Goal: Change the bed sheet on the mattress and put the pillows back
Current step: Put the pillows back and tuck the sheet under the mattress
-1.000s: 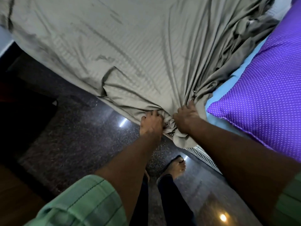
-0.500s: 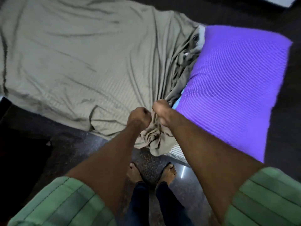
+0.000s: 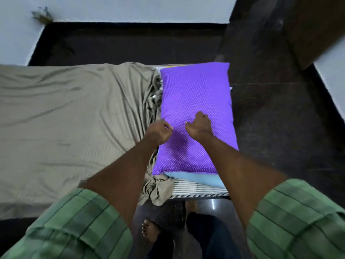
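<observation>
head view: let go of the bunched grey sheet, left hand and right hand now curled, holding nothing, over purple pillow. pillow probably gets lifted next.

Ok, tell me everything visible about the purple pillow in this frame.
The purple pillow is rectangular, in finely dotted fabric, plump and lying flat at the mattress's right end, over a light blue layer. The bunched grey sheet meets its left edge. Both hands, left and right, are over it, fingers curled; contact is unclear.
</observation>
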The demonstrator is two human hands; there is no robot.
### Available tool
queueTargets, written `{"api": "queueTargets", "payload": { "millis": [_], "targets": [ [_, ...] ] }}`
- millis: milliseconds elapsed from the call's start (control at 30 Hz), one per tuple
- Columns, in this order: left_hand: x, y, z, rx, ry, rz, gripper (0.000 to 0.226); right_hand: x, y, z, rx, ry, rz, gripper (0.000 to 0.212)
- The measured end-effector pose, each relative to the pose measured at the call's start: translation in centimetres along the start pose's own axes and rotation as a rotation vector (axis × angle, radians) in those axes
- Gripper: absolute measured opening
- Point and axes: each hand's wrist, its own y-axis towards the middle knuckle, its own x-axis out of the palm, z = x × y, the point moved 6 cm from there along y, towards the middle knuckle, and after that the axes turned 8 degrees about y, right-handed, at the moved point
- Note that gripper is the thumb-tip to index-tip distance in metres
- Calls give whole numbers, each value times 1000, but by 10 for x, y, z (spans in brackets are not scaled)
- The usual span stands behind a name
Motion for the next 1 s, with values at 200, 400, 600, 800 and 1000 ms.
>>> {"api": "queueTargets", "payload": {
  "millis": [200, 400, 600, 800, 1000],
  "targets": [
    [58, 82, 23, -154, -242, -78, 84, -14, 76, 72, 232, -49, -72, 136],
    [127, 137, 0, -364, -563, -56, 165, 18, 126, 174, 604, 447, -72, 177],
    [184, 171, -26, -464, -288, -4, 174, 61, 171, 238, 678, 394, -194, 186],
    [197, 187, -31, -628, -132, -109, 171, 61, 185, 235, 574, 352, -106, 179],
    [191, 177, -28, -630, -189, -123, 177, 51, 166, 231, 462, 448, 73, 166]
  ]
}}
